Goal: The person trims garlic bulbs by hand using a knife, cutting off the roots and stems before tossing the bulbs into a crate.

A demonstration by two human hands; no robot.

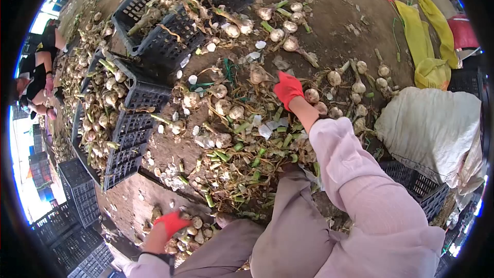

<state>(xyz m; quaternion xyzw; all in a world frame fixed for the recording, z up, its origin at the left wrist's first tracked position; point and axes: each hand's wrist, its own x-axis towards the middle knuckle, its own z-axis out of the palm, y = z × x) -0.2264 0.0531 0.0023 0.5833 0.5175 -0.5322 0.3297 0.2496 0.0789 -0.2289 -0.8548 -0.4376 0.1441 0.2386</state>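
My right hand (289, 90), in a red glove, is at the middle of the ground among garlic with dry stalks. Its fingers look closed at the stalk end of a garlic bulb (258, 74); the grip itself is partly hidden. Low on the left, my left hand (172, 223), also red-gloved and slightly blurred, is over a pile of trimmed garlic bulbs (198, 236) beside my leg. Its fingers are apart and nothing shows in them. Cut stalks and dry leaves (242, 159) cover the ground between my hands.
Black crates full of garlic stand at the left (135, 123) and at the top (177, 33). A white sack (429, 128) lies over a crate (417, 188) at right, near yellow cloth (429, 46). Another person (43, 67) is at far left, near stacked crates (80, 190).
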